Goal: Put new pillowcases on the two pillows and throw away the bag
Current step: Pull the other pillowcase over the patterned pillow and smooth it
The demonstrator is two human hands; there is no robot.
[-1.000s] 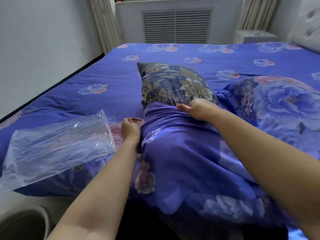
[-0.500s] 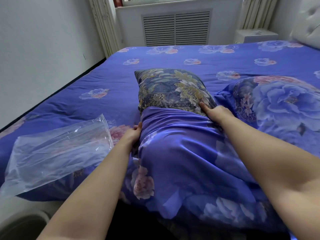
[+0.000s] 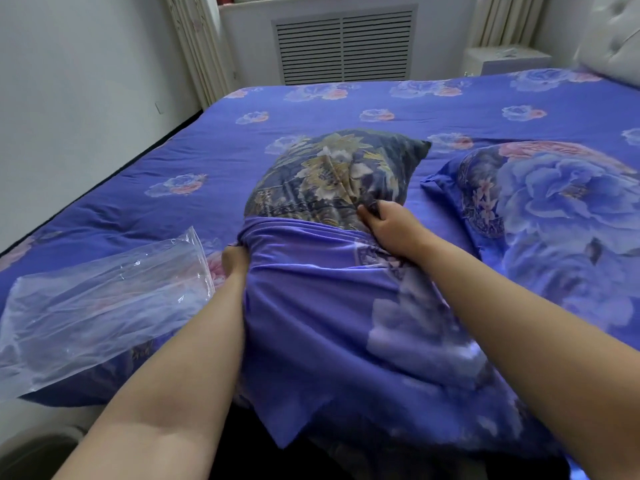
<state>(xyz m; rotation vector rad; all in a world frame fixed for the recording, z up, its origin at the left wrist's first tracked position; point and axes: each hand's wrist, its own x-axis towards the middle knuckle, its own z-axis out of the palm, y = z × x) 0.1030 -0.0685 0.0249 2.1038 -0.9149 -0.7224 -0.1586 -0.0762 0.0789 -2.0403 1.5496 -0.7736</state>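
Half the dark pillow (image 3: 332,178) wears its pillowcase (image 3: 322,299); left hand (image 3: 235,263) grasps the opening, right hand (image 3: 391,226) pinches pillow fabric. Bag (image 3: 100,303) awaits near the bed's (image 3: 311,109) left edge.

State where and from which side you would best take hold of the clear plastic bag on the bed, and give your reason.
Probably the clear plastic bag is best pinched at its raised far corner, coming from the person's left. That corner stands up off the bedspread, so fingers can close on it, while the rest lies flat and slippery.
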